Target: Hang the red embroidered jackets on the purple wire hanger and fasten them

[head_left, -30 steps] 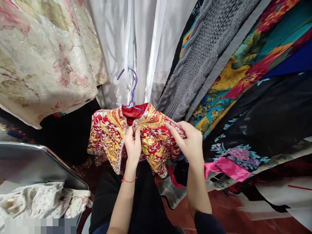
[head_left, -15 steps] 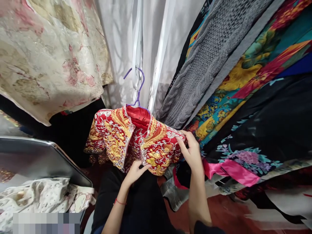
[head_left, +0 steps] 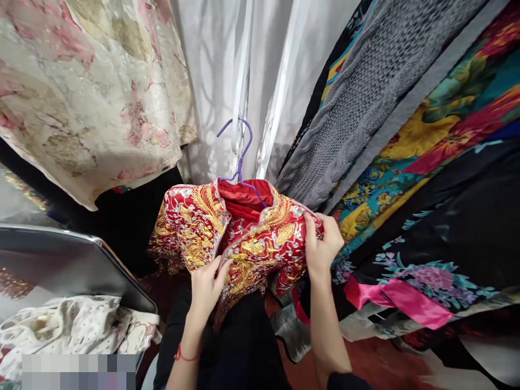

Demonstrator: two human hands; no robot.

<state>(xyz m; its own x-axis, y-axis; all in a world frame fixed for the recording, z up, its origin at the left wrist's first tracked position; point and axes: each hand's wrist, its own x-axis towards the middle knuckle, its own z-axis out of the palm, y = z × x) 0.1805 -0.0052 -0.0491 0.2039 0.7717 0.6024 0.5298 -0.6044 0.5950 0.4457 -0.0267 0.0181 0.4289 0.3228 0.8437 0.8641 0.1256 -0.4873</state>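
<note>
A small red jacket with gold and silver embroidery is in front of me on a purple hanger. The hanger's hook shows above the collar, beside a white strip. My left hand is closed on the jacket's front edge near the opening, thumb on top. At the shoulder on the right side, my right hand pinches the cloth, its fingers partly hidden behind it. The front opening has drawn together, with the red lining showing inside the collar.
A cream floral garment hangs at the left. On the right hang a grey knit, a colourful floral cloth and a black embroidered garment with a pink ribbon. White spotted cloth lies lower left, by a dark shiny panel.
My left hand has pulled the right front panel leftward across the opening. My right hand has shifted to grip the shoulder more firmly. The view has moved slightly left.
</note>
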